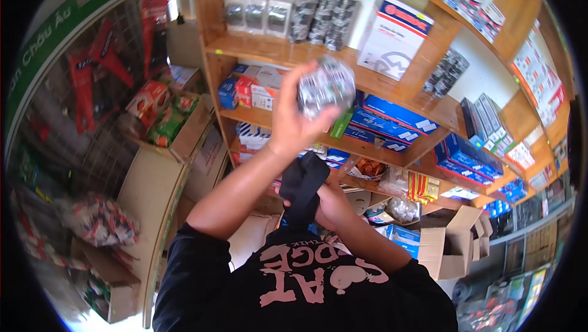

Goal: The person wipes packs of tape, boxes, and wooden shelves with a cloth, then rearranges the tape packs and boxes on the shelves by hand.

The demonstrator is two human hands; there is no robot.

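My left hand (295,111) is raised in front of the shelves, its fingers and thumb closed around a clear-wrapped, grey and dark package (326,87), blurred by motion. Lower down, near my chest, my right hand (334,203) grips a bunched black cloth (301,185). The cloth hides some of its fingers. The package is above the cloth and apart from it.
Wooden shelves (269,46) hold wrapped packs (335,19), a white box (395,35) and blue boxes (392,114). At left, a carton (187,127) of green packets stands on a counter (138,200). Open cardboard boxes (450,243) are at right.
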